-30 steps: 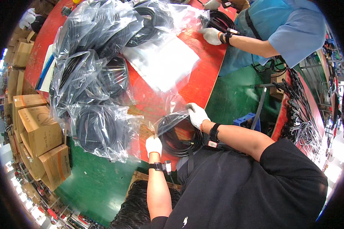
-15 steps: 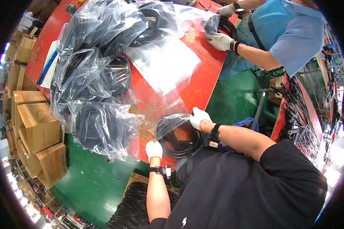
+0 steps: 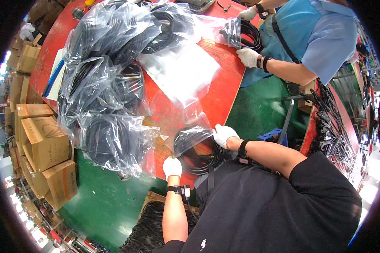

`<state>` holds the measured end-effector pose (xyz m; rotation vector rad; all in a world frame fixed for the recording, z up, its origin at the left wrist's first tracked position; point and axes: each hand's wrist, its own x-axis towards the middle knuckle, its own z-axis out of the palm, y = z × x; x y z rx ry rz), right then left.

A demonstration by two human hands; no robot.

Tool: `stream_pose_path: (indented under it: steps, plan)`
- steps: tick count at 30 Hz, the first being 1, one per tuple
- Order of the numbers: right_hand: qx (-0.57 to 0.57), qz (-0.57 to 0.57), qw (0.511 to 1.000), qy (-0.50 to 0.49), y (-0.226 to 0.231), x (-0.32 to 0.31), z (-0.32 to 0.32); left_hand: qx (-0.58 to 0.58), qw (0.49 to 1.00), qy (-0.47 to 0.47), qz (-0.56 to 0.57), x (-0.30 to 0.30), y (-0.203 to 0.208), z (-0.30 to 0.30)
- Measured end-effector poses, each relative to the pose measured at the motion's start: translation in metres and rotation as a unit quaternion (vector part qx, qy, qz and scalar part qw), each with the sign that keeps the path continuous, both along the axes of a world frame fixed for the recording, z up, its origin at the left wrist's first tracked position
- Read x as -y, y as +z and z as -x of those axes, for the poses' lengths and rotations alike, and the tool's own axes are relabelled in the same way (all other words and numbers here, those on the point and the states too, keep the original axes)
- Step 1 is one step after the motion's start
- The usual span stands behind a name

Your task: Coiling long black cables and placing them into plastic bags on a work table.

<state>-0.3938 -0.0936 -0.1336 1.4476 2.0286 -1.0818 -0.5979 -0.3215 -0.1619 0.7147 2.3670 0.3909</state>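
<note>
Red table (image 3: 223, 88), near side: we are seeing one coil of black cable (image 3: 197, 170) lying partly covered by a clear bag (image 3: 192, 139), whose edge our gloved left hand (image 3: 172, 167) and right hand (image 3: 226, 136) are pinching at opposite ends. We are judging the coil weighty and springy, best taken by both sides of its ring; the bag light, slippery, best held by its rim.

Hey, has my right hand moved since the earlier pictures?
Yes. Judged against the red table, your right hand has moved slightly toward your body and a little rightward.
</note>
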Motion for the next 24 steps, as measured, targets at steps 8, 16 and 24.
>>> stream_pose_path:
  steps: [8,16,24]
  plan:
    - [-0.024,-0.009,0.999,-0.047,-0.008,0.014,-0.011,0.028,0.999,0.001,-0.019,0.011,-0.010,0.004]
    - [-0.013,-0.064,0.964,0.257,0.033,0.002,-0.024,0.033,0.999,-0.026,-0.003,0.022,-0.012,-0.002]
    - [-0.023,0.003,0.922,0.386,0.034,0.005,-0.048,-0.020,0.992,-0.094,0.079,0.026,0.013,-0.033]
